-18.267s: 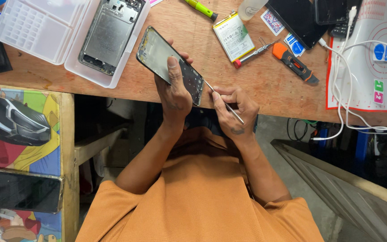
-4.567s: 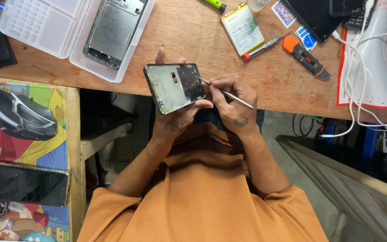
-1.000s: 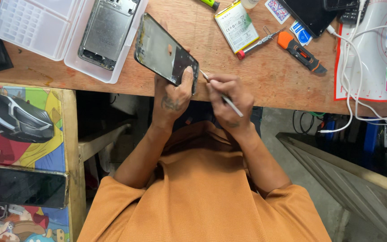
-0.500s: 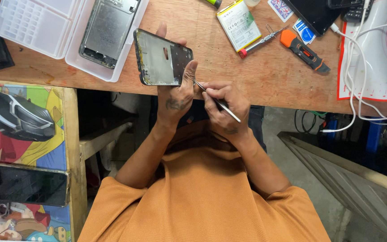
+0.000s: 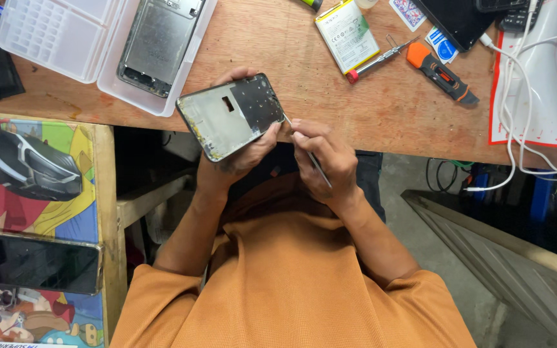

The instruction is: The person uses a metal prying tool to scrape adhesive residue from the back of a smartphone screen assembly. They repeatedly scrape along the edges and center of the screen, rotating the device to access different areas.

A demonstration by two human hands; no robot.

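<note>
The left hand (image 5: pixel 243 151) cradles a stripped phone frame (image 5: pixel 232 115) from beneath, its inner side turned up toward the camera. The thumb lies over the frame's near right edge and the other fingers (image 5: pixel 236 72) curl over the far edge, so the fingers are clamped on the frame across its width. That grip leaves the open inner face bare and seems chosen to keep the piece steady while its right end is worked on. The frame is held above the near edge of the wooden tabletop (image 5: pixel 304 84), tilted, not resting on it.

The right hand (image 5: pixel 323 158) sits just beside the left thumb, its fingers pinched together around a thin metal tool (image 5: pixel 307 149), held much like a pen. The tip reaches the frame's right end by the thumb; whether it touches a screw or a seam is too small to tell. The pen-like hold probably gives fine control at the tip.

Beyond the left fingers, a clear plastic tray (image 5: pixel 107 80) on the tabletop holds another phone chassis (image 5: pixel 157 40), likely parked there to keep parts together. Past the right-hand fingers, farther up the tabletop, lie a phone battery (image 5: pixel 346 35), a slim screwdriver with a red end (image 5: pixel 378 59) and an orange-and-black tool (image 5: pixel 439 72), all within reach but well apart from both hands. A white cable (image 5: pixel 517 109) loops over a white mat (image 5: pixel 549 77) far off to the right.
</note>
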